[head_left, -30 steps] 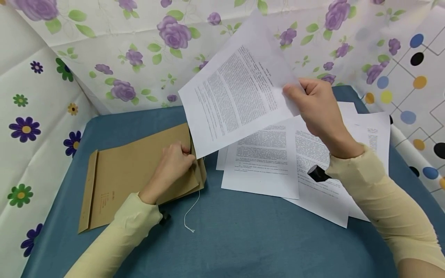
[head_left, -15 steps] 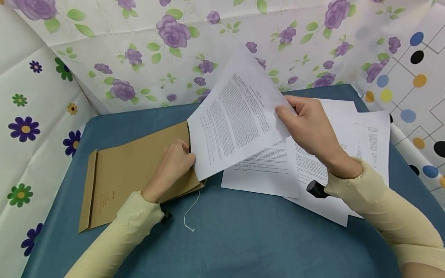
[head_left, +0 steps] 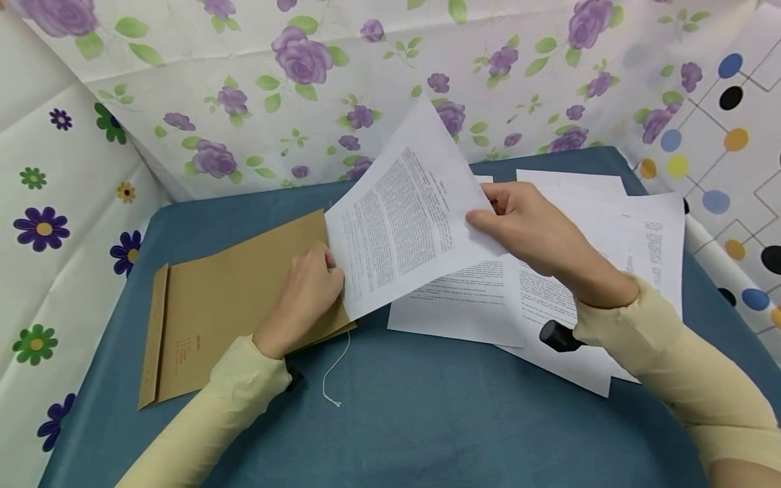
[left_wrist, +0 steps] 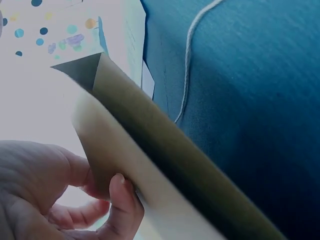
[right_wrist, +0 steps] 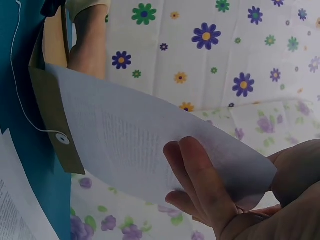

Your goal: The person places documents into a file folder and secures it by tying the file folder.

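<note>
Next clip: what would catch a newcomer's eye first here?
The printed sheet tilted up at mid-table, pinched by the right hand, its lower edge at the mouth of the brown envelope, which the left hand holds open. Right of it, more printed pages lie fanned on the blue tablecloth, ringed by flowered backdrops.

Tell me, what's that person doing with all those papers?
A person is sliding a printed sheet into a brown envelope on a blue table. The right hand pinches the sheet's far edge, while the left hand holds the envelope's mouth open. The sheet's lower edge sits right at the opening. More printed pages lie spread beside it, and the envelope's white string trails on the table.
</note>
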`<state>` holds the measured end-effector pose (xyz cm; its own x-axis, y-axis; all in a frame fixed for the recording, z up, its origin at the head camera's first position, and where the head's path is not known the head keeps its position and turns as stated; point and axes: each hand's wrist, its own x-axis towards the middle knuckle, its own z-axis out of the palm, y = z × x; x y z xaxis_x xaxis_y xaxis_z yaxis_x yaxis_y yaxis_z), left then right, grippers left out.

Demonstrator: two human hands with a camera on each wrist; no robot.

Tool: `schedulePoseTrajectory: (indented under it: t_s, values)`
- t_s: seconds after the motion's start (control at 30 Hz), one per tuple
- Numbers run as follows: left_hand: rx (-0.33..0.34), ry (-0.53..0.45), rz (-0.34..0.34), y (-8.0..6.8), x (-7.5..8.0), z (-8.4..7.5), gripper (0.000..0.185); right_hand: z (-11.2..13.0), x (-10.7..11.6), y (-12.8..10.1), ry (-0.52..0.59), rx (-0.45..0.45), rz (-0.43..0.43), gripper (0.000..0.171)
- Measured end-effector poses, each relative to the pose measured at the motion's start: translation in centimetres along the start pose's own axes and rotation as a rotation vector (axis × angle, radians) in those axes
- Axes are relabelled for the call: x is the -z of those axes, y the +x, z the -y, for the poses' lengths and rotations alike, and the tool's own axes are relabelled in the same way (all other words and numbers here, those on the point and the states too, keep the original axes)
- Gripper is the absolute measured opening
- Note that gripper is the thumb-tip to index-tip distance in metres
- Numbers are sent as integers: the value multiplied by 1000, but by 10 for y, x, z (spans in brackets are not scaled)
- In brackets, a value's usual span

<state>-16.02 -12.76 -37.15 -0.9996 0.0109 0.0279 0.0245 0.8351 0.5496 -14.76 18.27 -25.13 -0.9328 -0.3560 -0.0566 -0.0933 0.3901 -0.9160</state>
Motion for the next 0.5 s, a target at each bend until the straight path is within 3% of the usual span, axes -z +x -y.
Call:
schedulePoseTrajectory:
  t_s: [0.23, 0.5]
  values:
    - [-151, 136, -67, -4, -2, -3, 26, -12, -3, 21, 48, -33, 100, 34]
    - [-130, 203, -59, -7, 1, -10, 35, -33, -24, 44, 107, -82, 169, 30]
